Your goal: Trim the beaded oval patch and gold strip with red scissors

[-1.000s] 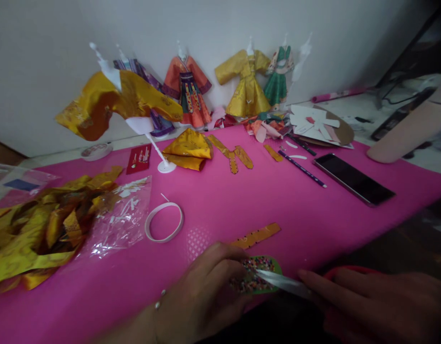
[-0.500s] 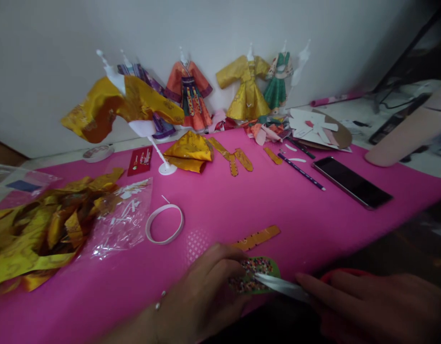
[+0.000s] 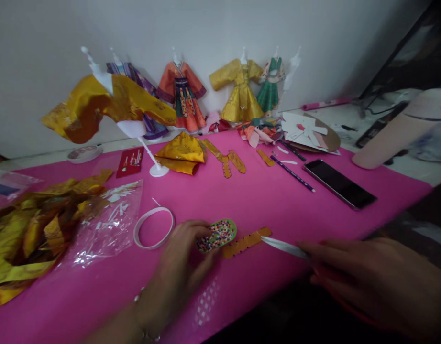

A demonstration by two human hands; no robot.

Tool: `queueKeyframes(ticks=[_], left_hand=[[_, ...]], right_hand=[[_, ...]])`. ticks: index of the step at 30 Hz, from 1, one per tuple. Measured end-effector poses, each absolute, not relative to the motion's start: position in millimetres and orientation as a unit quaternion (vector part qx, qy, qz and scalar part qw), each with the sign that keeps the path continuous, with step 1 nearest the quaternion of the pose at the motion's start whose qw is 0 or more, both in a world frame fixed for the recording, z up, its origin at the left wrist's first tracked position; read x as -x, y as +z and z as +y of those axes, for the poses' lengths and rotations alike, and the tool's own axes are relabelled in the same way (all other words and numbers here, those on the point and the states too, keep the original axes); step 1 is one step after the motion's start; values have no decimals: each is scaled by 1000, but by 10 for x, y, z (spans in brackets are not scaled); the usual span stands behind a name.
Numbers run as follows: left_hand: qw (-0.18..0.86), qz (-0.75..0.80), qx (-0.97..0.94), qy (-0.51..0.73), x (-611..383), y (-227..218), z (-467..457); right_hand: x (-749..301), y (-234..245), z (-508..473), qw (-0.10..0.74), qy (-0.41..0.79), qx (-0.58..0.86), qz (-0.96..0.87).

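Observation:
My left hand grips the left end of an oval, green-edged piece with a multicoloured speckled face, thumb below and fingers above. Just under its right side lies a gold fabric strip with dark marks along its edges. My right hand is closed around a pair of scissors with red handles. Their pale blades point left, and the tip is at the strip's right end; whether it touches cannot be made out. The fingers partly hide the handles.
Left are a white tape ring, a plastic bag of scraps and gold fabric pieces. Doll dresses on stands line the wall, behind a folded gold cloth. A pencil, phone and bottle are right.
My left hand has moved the speckled oval up and left, off the scissors. The scissors' tip has gone from the oval to the gold strip's right end. The whole view has shifted slightly.

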State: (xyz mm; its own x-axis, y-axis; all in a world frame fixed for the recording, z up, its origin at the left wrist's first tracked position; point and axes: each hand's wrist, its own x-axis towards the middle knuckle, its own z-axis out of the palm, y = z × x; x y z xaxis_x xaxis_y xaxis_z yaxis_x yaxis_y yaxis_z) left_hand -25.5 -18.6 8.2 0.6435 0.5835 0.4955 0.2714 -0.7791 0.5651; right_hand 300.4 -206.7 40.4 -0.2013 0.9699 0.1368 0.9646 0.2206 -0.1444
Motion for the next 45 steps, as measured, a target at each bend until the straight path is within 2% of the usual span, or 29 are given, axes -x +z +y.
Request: queueKeyframes(ticks=[3,7,17,28,33,36,42,45], left_hand=[[211,264,-878,338,256,24,-127],[217,292,-876,316,257,-31,-112],[238,310,-874,287,279,-97,-123],[229,303,-884,272,294,-103,-118],[169,288,-900,282,297,-86,-120],[146,255,-915,276,293,16,-153],[167,93,-952,238,279,174,-247],[175,60,-962,202,278,171,-277]], right_hand=[[-2956,404,-1964,60,91,608,-787],[-2870,410,-1893,52,114,601,-790],[-2856,346,-1870,30,79,583,-808],[-2857,311,-1843,50,50,570,-819],[-2860,290,-1867,44,56,576,-814],[-2858,263,-1878,49,77,585,-806],[-2869,210,-1873,36,75,586,-806],[-2884,191,-1886,37,62,583,-809]])
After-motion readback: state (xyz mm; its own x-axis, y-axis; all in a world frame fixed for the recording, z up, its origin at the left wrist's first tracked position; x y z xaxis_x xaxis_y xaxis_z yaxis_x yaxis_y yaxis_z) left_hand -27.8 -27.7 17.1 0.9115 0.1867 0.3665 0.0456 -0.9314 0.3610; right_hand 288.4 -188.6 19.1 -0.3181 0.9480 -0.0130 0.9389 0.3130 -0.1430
